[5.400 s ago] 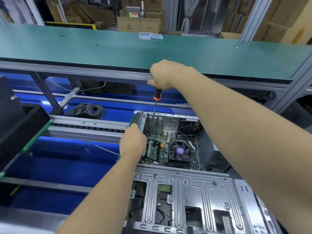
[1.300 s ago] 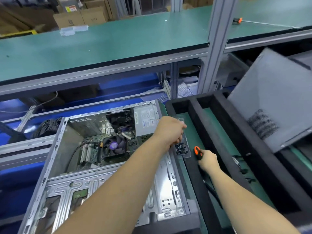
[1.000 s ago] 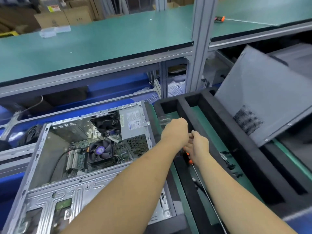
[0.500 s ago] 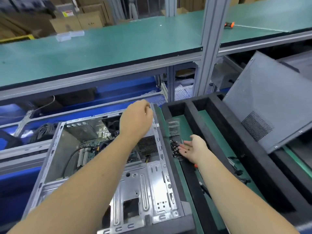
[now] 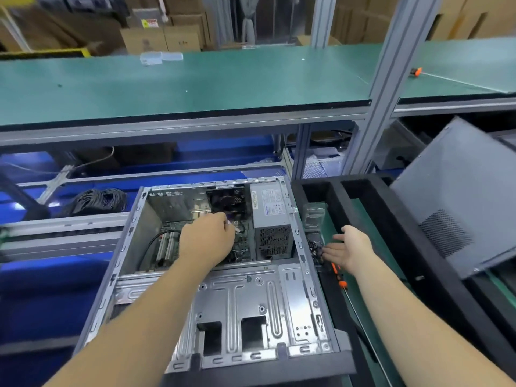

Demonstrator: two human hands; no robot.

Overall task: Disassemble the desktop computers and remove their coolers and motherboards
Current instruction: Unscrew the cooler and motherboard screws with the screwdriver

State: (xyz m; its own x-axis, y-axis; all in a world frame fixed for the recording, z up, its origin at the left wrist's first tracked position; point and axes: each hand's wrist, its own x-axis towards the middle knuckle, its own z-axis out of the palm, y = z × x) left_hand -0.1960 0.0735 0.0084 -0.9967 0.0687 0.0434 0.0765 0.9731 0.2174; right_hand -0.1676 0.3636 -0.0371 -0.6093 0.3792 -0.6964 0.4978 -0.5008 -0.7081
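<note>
An open grey desktop case (image 5: 231,303) lies on its side in front of me. My left hand (image 5: 206,240) reaches inside it, fingers curled down over the cooler, which it hides apart from a sliver of purple fan. The green motherboard (image 5: 167,247) shows to the left of that hand, and the silver power supply (image 5: 272,219) to its right. My right hand (image 5: 349,251) hovers open, palm up, just right of the case above a clear tray of dark screws (image 5: 314,247). An orange-handled screwdriver (image 5: 339,277) lies under my right wrist.
A black foam-walled tray (image 5: 391,233) with a green floor sits right of the case, a grey side panel (image 5: 460,196) leaning in it. A green shelf (image 5: 195,85) runs overhead, with an aluminium post (image 5: 377,93) and another screwdriver (image 5: 416,71). Coiled black cable (image 5: 95,199) lies at left.
My right hand has put the screwdriver down beside the screw tray and opened. My left hand has come back from the tray and dropped into the case onto the cooler.
</note>
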